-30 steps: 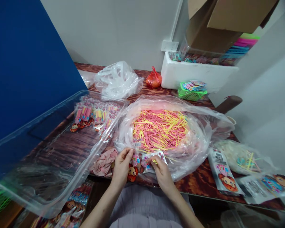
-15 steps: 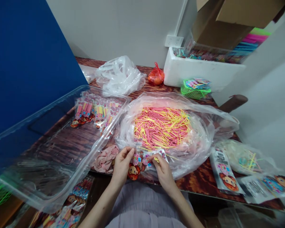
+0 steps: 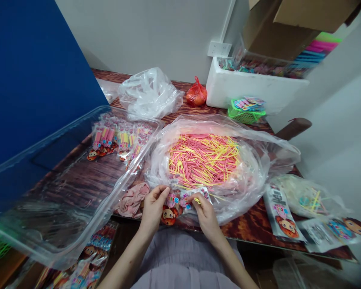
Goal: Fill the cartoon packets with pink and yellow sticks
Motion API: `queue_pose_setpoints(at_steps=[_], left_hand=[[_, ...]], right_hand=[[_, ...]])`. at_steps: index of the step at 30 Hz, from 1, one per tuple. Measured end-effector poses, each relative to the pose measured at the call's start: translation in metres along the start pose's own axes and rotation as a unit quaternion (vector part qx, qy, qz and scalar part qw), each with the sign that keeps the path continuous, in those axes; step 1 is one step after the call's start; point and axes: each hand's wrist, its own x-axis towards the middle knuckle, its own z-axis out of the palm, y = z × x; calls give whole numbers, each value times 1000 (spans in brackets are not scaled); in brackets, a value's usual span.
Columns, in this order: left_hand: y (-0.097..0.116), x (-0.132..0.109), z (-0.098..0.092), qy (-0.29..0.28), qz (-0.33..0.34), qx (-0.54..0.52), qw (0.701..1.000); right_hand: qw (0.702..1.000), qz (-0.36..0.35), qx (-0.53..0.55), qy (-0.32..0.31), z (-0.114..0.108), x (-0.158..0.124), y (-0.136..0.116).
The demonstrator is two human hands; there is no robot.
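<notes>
My left hand [image 3: 154, 206] is closed, thumb and finger pinching the edge of a small printed packet [image 3: 170, 214] with a cartoon head at its bottom. A bunch of thin yellow sticks [image 3: 197, 200] pokes out of my closed right hand [image 3: 205, 212], just right of the packet. Under and beside the right fingers lies another silvery printed packet [image 3: 205, 193], partly hidden. Just beyond both hands, a large clear plastic bag [image 3: 252, 192] lies open around a heap of pink and yellow sticks [image 3: 203, 158].
Left stands a clear plastic tub [image 3: 117, 196] with filled packets [image 3: 104, 138] inside. A pink cloth [image 3: 134, 200] lies between tub and bag. Flat packets [image 3: 284, 218] and a small bag of sticks [image 3: 311, 196] lie right. Behind are a green basket [image 3: 246, 116] and white foam box [image 3: 255, 88].
The view has shifted slightly, so everything sits a little higher and further left. Both hands keep nearly the same pose, with the packet and the yellow sticks still held.
</notes>
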Motion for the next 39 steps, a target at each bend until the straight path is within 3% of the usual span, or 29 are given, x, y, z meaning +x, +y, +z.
queue_pose_setpoints(at_steps=[39], left_hand=[[-4,-2,-6,-18,-24,-15,999]], right_hand=[[1000,5,0,5,2,-1,0]])
